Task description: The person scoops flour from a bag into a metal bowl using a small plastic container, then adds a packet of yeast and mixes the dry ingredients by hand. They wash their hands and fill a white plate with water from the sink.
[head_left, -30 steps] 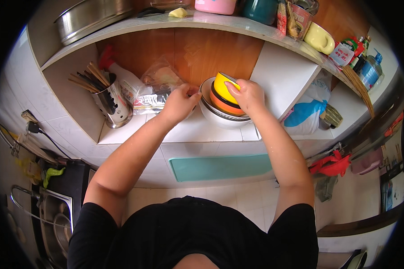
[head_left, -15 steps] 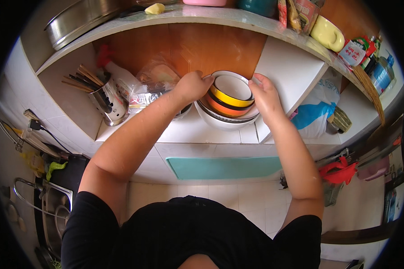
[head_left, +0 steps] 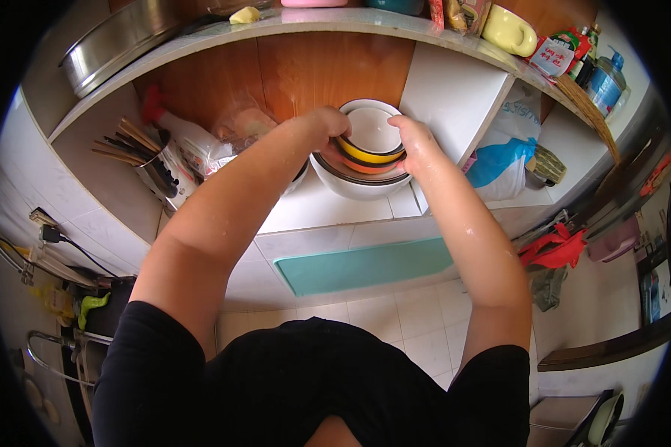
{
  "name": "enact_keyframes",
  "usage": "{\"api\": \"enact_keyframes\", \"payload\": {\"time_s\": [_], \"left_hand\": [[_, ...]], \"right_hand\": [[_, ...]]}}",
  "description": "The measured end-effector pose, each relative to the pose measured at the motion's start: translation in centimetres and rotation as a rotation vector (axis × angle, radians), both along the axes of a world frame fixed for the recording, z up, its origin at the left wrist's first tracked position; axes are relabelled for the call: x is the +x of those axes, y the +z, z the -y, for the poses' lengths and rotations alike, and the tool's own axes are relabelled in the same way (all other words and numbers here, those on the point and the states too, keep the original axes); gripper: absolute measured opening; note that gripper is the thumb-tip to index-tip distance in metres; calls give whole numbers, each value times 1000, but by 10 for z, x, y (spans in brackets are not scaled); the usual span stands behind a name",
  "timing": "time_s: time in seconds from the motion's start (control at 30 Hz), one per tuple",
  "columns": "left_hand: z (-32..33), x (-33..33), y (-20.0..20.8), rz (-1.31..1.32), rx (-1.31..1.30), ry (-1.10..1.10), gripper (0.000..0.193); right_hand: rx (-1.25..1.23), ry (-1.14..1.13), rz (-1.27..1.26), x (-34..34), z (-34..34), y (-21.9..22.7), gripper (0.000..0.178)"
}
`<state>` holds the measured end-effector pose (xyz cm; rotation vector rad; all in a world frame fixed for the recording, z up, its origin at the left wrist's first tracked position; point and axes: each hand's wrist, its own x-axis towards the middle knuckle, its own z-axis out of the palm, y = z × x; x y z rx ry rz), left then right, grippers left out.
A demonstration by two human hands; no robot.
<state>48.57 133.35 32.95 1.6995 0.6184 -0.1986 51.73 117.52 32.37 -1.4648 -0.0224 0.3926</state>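
Observation:
Nested bowls stand in the open shelf in front of me. The uppermost bowl (head_left: 373,131) is white inside with a dark rim, and a yellow bowl wall (head_left: 367,154) shows just under it. Lower down sits an orange bowl (head_left: 365,170), and at the bottom a large white bowl (head_left: 361,188). My left hand (head_left: 329,128) grips the left side of the upper bowls. On their right side my right hand (head_left: 414,143) holds on, thumb at the top rim and fingers curled lower, partly hidden. I cannot tell how many bowls each hand grips.
Left in the shelf are a metal holder with chopsticks (head_left: 170,176), a spray bottle (head_left: 190,132) and plastic bags (head_left: 247,123). A divider (head_left: 458,104) stands on the right, with a blue-and-white bag (head_left: 508,153) beyond it. The shelf top (head_left: 291,27) overhangs, bearing a steel pot (head_left: 119,46) and a yellow mug (head_left: 509,31).
My hands have closed further round the upper bowls, with the right fingers lower on the side. The upper bowls look slightly raised over the large white one. The whole view has shifted.

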Motion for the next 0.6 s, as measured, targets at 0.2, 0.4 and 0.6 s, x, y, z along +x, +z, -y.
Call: {"api": "enact_keyframes", "payload": {"time_s": [0.2, 0.4, 0.6], "left_hand": [[-3, -6, 3, 58, -40, 88, 28], [14, -15, 13, 57, 106, -6, 56], [15, -11, -5, 95, 196, 74, 44]], "right_hand": [[5, -56, 28, -31, -1, 17, 50], [-39, -113, 140, -32, -2, 3, 55], [25, -97, 204, -28, -2, -2, 51]]}}
